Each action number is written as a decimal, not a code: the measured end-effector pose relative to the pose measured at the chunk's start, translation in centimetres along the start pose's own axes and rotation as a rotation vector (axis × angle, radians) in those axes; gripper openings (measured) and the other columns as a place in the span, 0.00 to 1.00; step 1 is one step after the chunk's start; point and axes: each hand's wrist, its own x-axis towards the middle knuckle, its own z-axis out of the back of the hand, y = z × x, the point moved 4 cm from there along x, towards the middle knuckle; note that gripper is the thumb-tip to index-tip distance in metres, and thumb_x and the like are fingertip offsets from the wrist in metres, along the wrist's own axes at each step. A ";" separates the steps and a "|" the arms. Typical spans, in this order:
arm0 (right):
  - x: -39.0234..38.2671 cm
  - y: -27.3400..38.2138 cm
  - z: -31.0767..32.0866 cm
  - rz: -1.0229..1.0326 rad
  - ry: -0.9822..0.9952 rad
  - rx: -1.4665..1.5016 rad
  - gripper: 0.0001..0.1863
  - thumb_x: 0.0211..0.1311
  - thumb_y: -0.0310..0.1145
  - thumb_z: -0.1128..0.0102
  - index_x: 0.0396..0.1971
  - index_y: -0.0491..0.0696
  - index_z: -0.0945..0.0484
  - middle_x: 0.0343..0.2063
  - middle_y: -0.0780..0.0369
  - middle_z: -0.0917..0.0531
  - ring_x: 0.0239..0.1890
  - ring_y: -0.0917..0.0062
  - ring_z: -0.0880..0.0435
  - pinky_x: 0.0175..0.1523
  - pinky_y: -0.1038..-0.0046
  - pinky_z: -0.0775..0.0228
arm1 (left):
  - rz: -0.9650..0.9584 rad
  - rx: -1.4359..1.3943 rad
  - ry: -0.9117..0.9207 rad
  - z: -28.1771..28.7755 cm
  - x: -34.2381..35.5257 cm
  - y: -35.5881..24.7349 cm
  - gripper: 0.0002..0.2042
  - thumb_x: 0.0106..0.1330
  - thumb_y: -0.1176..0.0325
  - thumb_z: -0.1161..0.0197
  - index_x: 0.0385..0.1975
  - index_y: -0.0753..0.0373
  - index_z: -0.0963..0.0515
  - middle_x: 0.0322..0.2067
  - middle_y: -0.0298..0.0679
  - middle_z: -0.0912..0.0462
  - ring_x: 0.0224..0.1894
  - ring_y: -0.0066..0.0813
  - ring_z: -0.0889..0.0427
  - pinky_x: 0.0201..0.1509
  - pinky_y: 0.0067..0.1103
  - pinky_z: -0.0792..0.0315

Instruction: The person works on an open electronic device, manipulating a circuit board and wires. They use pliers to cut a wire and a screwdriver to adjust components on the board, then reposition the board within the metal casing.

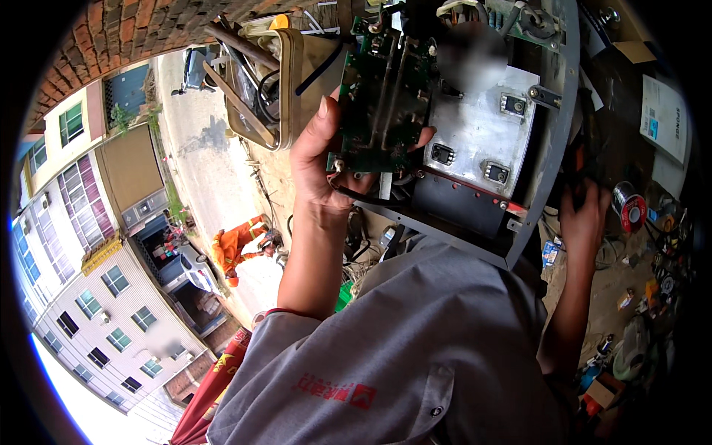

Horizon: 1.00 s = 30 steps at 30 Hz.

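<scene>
My left hand [315, 167] holds a green circuit board [378, 93] upright by its edges, with a black wire at its lower end. Beside the board sits a silver metal plate [475, 126] with small black components, inside an open metal chassis [564, 89] with a dark lower panel [456, 208]. My right hand [582, 211] is right of the chassis, fingers curled at a dark, partly red item that I cannot make out. A spool of wire [629, 208] lies just right of that hand.
A tub [289, 111] of rods and cables stands upper left. A white box [660, 115] and scattered tools [623, 348] lie at right. A person in orange [237, 248] is down on the paving, left of me, near a white car [196, 267]. Buildings line the far left.
</scene>
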 end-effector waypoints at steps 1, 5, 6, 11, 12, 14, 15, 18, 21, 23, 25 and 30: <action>0.0 0.0 0.0 0.001 0.001 0.004 0.23 0.66 0.40 0.33 0.56 0.45 0.23 0.48 0.50 0.25 0.49 0.49 0.20 0.55 0.57 0.27 | -0.002 0.001 0.001 0.0 0.0 0.1 0.32 0.72 0.50 0.37 0.68 0.66 0.32 0.66 0.54 0.27 0.67 0.56 0.25 0.69 0.65 0.37; 0.0 -0.2 -0.2 0.020 -0.019 0.020 0.22 0.66 0.40 0.33 0.56 0.46 0.23 0.47 0.50 0.25 0.48 0.50 0.20 0.54 0.57 0.28 | -0.007 -0.035 0.013 -0.3 -0.1 0.3 0.32 0.72 0.50 0.37 0.68 0.66 0.32 0.66 0.54 0.27 0.66 0.56 0.25 0.69 0.64 0.36; 0.0 -0.3 -0.2 0.027 -0.021 0.025 0.22 0.66 0.40 0.33 0.55 0.46 0.23 0.47 0.50 0.25 0.48 0.50 0.20 0.54 0.57 0.27 | -0.008 -0.054 0.019 -0.3 -0.1 0.3 0.33 0.72 0.50 0.37 0.69 0.66 0.33 0.66 0.54 0.27 0.66 0.56 0.25 0.69 0.64 0.35; 0.0 0.2 0.3 -0.024 0.001 0.003 0.22 0.67 0.40 0.33 0.55 0.45 0.22 0.47 0.50 0.24 0.49 0.50 0.20 0.55 0.58 0.27 | -0.038 0.254 0.028 -0.5 -0.5 0.0 0.40 0.67 0.49 0.31 0.70 0.70 0.37 0.63 0.58 0.25 0.64 0.53 0.23 0.69 0.51 0.28; -0.1 0.3 0.4 -0.021 0.003 0.010 0.22 0.67 0.40 0.33 0.55 0.45 0.22 0.48 0.49 0.24 0.50 0.50 0.20 0.56 0.58 0.27 | -0.050 0.328 0.042 -0.8 -0.5 -0.2 0.41 0.65 0.50 0.30 0.70 0.71 0.37 0.62 0.58 0.25 0.64 0.52 0.22 0.68 0.48 0.27; -0.3 0.3 0.7 -0.005 0.007 0.013 0.22 0.67 0.41 0.33 0.55 0.44 0.22 0.49 0.49 0.23 0.51 0.51 0.20 0.57 0.58 0.27 | -0.048 0.464 0.024 -1.0 -0.5 -0.2 0.41 0.61 0.56 0.27 0.70 0.72 0.37 0.62 0.56 0.25 0.63 0.48 0.21 0.69 0.41 0.26; -0.4 0.6 0.9 -0.002 0.011 -0.005 0.23 0.67 0.41 0.33 0.56 0.44 0.22 0.51 0.49 0.23 0.53 0.51 0.19 0.57 0.58 0.27 | -0.059 0.502 0.018 -1.8 -0.7 -0.2 0.41 0.61 0.57 0.27 0.70 0.72 0.37 0.63 0.55 0.26 0.63 0.47 0.21 0.69 0.40 0.27; -0.7 0.5 1.5 -0.028 0.009 -0.015 0.23 0.66 0.42 0.33 0.56 0.46 0.22 0.56 0.50 0.24 0.53 0.52 0.18 0.55 0.56 0.24 | -0.053 0.615 0.017 -1.5 -0.6 -0.1 0.40 0.58 0.63 0.24 0.69 0.72 0.35 0.62 0.51 0.26 0.63 0.40 0.22 0.68 0.35 0.28; -0.8 1.6 3.1 -0.050 0.002 0.089 0.22 0.66 0.40 0.32 0.54 0.44 0.20 0.53 0.51 0.21 0.49 0.58 0.16 0.53 0.61 0.23 | -0.061 0.635 0.050 -2.3 -0.8 0.0 0.39 0.55 0.69 0.20 0.67 0.71 0.32 0.60 0.47 0.24 0.58 0.33 0.21 0.64 0.30 0.27; -0.9 2.8 4.5 -0.011 -0.076 0.214 0.20 0.67 0.37 0.32 0.54 0.43 0.20 0.50 0.53 0.19 0.46 0.63 0.16 0.51 0.64 0.23 | -0.074 0.679 0.082 -2.9 -0.7 0.3 0.39 0.55 0.71 0.20 0.67 0.71 0.32 0.58 0.45 0.22 0.57 0.32 0.20 0.63 0.28 0.26; -1.1 3.4 5.5 0.042 -0.160 0.392 0.16 0.67 0.30 0.32 0.53 0.42 0.19 0.44 0.58 0.16 0.39 0.73 0.16 0.45 0.72 0.23 | -0.057 0.700 0.075 -3.4 -0.6 0.4 0.39 0.52 0.78 0.19 0.66 0.70 0.31 0.56 0.42 0.20 0.53 0.29 0.19 0.58 0.24 0.23; -2.6 8.5 8.8 0.185 -0.181 0.689 0.14 0.65 0.21 0.33 0.50 0.40 0.18 0.37 0.61 0.15 0.34 0.83 0.18 0.38 0.79 0.25 | -0.077 0.910 0.065 -3.5 -0.5 1.3 0.39 0.49 0.76 0.16 0.64 0.65 0.28 0.55 0.40 0.21 0.54 0.27 0.20 0.55 0.24 0.21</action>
